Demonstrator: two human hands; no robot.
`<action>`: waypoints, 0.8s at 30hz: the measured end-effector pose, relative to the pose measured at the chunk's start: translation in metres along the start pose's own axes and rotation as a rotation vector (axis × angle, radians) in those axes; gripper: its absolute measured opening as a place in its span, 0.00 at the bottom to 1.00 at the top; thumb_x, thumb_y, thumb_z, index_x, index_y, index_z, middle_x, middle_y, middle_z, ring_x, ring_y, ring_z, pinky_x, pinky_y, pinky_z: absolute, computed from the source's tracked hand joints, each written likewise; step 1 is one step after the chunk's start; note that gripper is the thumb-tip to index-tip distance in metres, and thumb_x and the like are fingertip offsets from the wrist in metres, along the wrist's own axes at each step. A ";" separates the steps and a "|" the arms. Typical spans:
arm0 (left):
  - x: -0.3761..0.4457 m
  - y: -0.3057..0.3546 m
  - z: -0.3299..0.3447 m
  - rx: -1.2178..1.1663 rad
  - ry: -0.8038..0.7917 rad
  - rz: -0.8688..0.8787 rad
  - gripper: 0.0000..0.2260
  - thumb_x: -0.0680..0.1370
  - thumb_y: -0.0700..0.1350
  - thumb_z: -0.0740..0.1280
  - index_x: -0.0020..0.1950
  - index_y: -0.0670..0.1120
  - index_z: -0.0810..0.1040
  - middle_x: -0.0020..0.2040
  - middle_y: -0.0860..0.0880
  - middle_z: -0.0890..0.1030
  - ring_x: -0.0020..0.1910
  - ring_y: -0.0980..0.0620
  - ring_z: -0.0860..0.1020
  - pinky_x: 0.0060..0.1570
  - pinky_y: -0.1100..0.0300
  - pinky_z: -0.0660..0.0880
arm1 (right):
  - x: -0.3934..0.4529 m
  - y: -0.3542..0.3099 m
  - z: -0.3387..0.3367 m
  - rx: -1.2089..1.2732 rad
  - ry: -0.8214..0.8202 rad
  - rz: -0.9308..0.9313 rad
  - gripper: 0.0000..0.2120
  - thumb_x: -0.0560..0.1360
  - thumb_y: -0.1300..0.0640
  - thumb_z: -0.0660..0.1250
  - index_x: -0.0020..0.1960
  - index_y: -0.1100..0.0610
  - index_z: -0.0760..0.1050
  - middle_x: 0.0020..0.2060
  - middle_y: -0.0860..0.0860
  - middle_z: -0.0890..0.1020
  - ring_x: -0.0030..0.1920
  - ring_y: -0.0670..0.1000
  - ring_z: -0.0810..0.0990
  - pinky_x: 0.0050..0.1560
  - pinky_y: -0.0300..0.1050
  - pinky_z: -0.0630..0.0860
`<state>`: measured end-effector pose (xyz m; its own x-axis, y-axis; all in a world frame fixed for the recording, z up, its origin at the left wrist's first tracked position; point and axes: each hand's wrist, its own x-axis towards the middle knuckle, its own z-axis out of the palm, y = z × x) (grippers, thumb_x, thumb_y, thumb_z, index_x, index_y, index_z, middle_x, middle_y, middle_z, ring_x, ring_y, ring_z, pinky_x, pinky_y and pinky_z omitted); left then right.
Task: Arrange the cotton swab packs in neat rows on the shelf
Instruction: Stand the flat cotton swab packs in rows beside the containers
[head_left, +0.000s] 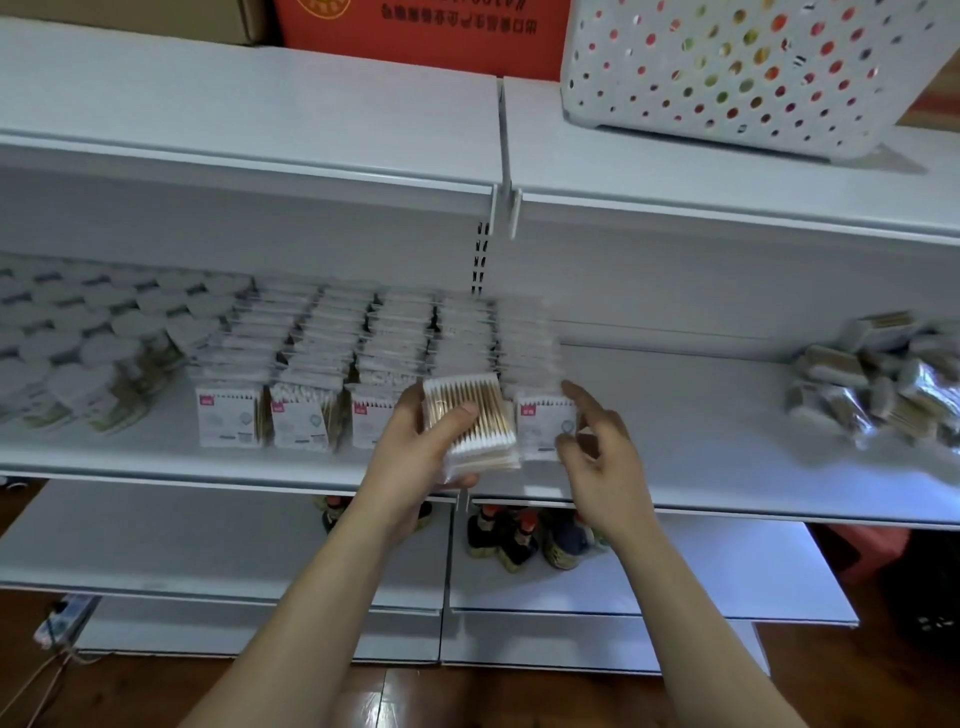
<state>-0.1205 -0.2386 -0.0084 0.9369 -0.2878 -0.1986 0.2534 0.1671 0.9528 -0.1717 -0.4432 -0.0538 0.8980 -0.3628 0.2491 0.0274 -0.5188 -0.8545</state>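
A white shelf (701, 426) carries 5 rows of swab packs (363, 353), with a loose pile (878, 384) at 3 o'clock. The left hand (421, 441) grips 1 pack (470, 421) just before the rows; at its 3 o'clock the right hand (597, 447) hovers, fingers loosely spread, holding nothing.

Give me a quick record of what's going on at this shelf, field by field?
Left hand: holds a stack of clear packs of wooden-stemmed cotton swabs
Right hand: fingers loosely spread, touching the front pack of the rightmost row
Middle white metal shelf: rows of upright swab packs
Shelf's right end: loose heap of unsorted packs
Top shelf: white perforated plastic basket
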 end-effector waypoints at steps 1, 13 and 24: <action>0.000 0.001 -0.001 0.003 0.010 0.006 0.12 0.79 0.47 0.71 0.61 0.57 0.75 0.56 0.58 0.83 0.53 0.57 0.83 0.41 0.50 0.82 | 0.000 0.004 0.001 -0.033 0.010 -0.019 0.27 0.80 0.61 0.64 0.67 0.31 0.67 0.54 0.45 0.74 0.45 0.45 0.79 0.48 0.36 0.76; -0.012 -0.002 -0.002 0.021 0.092 -0.022 0.11 0.79 0.47 0.71 0.60 0.53 0.77 0.47 0.59 0.85 0.48 0.57 0.85 0.47 0.43 0.83 | 0.015 0.053 0.023 -0.380 0.127 -0.301 0.20 0.74 0.60 0.73 0.65 0.52 0.79 0.57 0.55 0.73 0.54 0.54 0.75 0.51 0.47 0.78; -0.011 -0.009 0.017 -0.036 0.097 -0.045 0.14 0.77 0.48 0.73 0.61 0.53 0.77 0.58 0.50 0.84 0.55 0.48 0.84 0.38 0.54 0.81 | 0.021 0.046 0.012 -0.523 0.186 -0.352 0.21 0.76 0.50 0.71 0.68 0.54 0.77 0.63 0.56 0.73 0.57 0.58 0.74 0.52 0.51 0.77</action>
<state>-0.1371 -0.2527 -0.0110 0.9429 -0.2032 -0.2638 0.3023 0.1905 0.9340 -0.1461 -0.4656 -0.0929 0.7820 -0.2066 0.5880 0.0461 -0.9217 -0.3852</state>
